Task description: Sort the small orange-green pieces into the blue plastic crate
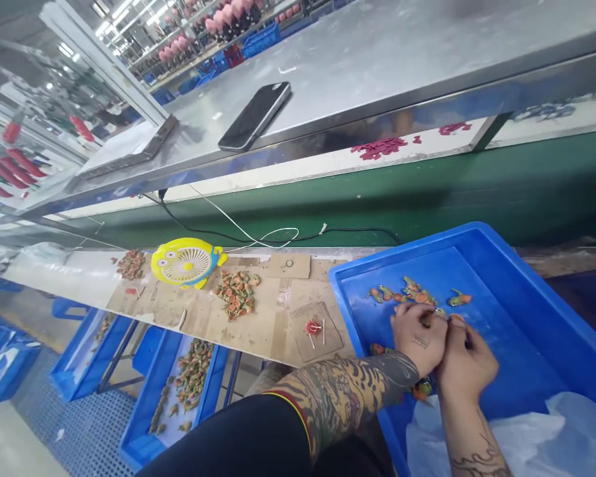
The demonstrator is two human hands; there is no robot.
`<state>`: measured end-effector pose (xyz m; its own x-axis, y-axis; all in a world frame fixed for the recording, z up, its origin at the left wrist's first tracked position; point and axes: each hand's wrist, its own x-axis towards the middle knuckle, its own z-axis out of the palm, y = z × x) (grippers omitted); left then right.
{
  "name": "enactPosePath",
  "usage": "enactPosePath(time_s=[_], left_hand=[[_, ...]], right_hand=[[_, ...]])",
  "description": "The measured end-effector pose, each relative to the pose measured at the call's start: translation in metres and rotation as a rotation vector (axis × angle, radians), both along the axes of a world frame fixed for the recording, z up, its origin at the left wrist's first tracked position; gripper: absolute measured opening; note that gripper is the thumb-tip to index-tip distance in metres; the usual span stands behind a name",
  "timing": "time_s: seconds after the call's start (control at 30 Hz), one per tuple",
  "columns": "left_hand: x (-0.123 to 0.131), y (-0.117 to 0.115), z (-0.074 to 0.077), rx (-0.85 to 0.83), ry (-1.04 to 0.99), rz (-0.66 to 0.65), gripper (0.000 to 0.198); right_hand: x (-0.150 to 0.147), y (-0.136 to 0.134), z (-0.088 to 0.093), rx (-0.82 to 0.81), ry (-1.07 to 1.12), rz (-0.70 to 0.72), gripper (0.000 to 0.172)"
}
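Currently, orange-green pcs [414,291] lie just beyond L fingers [420,310] & R fingers [458,328], both curled, grip unclear.

This is a factory assembly workshop: a green conveyor belt [526,179] runs beside the table [79,278], where small orange-and-green pieces [236,296] lie in piles. Blue plastic crates [217,371] hold more, red-handled clamps [82,128] stand at left, and stocked racks and fluorescent tubes [122,10] fill the background.
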<state>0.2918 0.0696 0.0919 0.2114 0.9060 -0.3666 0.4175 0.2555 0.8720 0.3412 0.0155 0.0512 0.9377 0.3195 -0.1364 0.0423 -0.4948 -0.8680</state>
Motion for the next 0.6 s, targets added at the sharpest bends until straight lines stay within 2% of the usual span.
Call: enactPosePath(time_s=[0.1,0.17,0.23,0.3,0.37,0.47,0.53,0.6], left_hand=[[-0.018,0.018,0.026,-0.001,-0.078,0.041,0.024],[-0.038,0.036,0.042,0.024,-0.141,0.081,0.023],[-0.069,0.06,0.056,0.051,-0.194,0.115,0.022],[-0.112,0.089,0.064,0.082,-0.228,0.163,0.024],[-0.169,0.122,0.069,0.091,-0.235,0.221,0.025],[-0.282,0.173,0.069,0.06,-0.179,0.322,0.025],[-0.368,0.205,0.061,0.052,-0.105,0.4,0.027],[-0.45,0.232,0.044,0.05,0.005,0.512,0.03]], right_hand=[[-0.014,0.02,0.037,-0.04,-0.154,0.051,0.062],[-0.032,0.041,0.06,-0.058,-0.227,0.091,0.067],[-0.06,0.068,0.077,-0.058,-0.244,0.11,0.071],[-0.099,0.101,0.088,-0.028,-0.242,0.147,0.077],[-0.153,0.139,0.094,0.033,-0.228,0.241,0.081],[-0.26,0.2,0.095,0.07,-0.125,0.445,0.078],[-0.341,0.24,0.089,0.042,-0.008,0.581,0.076],[-0.42,0.275,0.079,0.016,0.081,0.746,0.076]])
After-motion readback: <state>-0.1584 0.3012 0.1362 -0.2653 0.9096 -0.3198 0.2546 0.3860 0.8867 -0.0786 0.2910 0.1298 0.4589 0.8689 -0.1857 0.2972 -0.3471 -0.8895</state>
